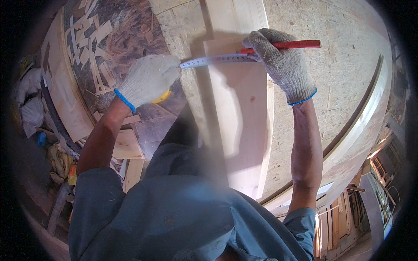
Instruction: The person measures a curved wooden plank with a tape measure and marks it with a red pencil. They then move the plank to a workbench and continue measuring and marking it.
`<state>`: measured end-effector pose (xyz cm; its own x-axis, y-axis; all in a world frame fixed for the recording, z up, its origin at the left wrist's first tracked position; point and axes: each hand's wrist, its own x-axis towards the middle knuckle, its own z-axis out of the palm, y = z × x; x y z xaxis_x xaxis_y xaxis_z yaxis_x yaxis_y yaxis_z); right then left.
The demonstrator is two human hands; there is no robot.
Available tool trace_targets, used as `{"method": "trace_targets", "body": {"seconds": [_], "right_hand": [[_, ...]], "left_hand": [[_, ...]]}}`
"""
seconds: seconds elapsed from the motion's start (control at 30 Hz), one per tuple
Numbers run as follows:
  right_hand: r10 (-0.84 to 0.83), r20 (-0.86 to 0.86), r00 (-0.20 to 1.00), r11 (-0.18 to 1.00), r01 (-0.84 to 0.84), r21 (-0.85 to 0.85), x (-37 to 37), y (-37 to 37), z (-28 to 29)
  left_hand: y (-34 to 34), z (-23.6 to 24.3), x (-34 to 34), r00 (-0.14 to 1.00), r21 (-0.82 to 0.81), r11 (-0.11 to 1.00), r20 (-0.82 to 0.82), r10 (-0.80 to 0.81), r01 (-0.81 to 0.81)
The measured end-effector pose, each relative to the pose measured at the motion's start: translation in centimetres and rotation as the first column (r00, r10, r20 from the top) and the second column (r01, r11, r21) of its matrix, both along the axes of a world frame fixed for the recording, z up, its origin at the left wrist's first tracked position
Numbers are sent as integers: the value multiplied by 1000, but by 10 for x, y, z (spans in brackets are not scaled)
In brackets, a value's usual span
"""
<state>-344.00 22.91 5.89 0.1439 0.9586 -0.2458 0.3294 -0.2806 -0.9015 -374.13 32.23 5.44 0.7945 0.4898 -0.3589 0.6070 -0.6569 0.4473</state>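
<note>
My left hand (150, 79), in a grey knit glove with a blue cuff, is closed round a tape measure; a bit of its yellow case (162, 96) shows below the palm. From it the white tape blade (209, 60) stretches rightward across a pale wooden board (246, 113). At the board's right edge my right hand (281, 58), gloved the same way, grips a flat red carpenter's pencil (300, 44). Its fingertips are at the far end of the blade, and they cover that end. Another pale board (235, 17) lies just beyond.
The boards rest on a large worn wooden worktop (339, 65). A long strip of wood (361, 117) runs along its right side. Left of the worktop, scattered offcuts (93, 48) lie on the floor. White sacks (31, 111) sit at the far left, and stacked lumber (342, 222) stands at lower right.
</note>
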Motion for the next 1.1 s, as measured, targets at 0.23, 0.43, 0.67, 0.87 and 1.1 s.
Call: {"method": "trace_targets", "body": {"seconds": [0.23,0.43,0.67,0.87,1.1], "right_hand": [[-57,-58,997,998,57,2,-1,-2,-6],[-60,-56,997,998,61,7,-3,-3,-9],[-196,-322,926,980,178,-86,9,8,6],[-481,-393,783,846,533,26,42,-10,-12],[-568,-422,707,779,627,1,41,-2,-21]], "left_hand": [[-17,-5,0,994,-132,987,71,-79,88],[-44,8,8,999,-223,973,8,-54,54],[-43,15,6,993,-294,956,-118,-29,-7],[13,8,7,987,-51,993,123,-100,107],[81,-19,40,944,358,899,111,-311,254]]}}
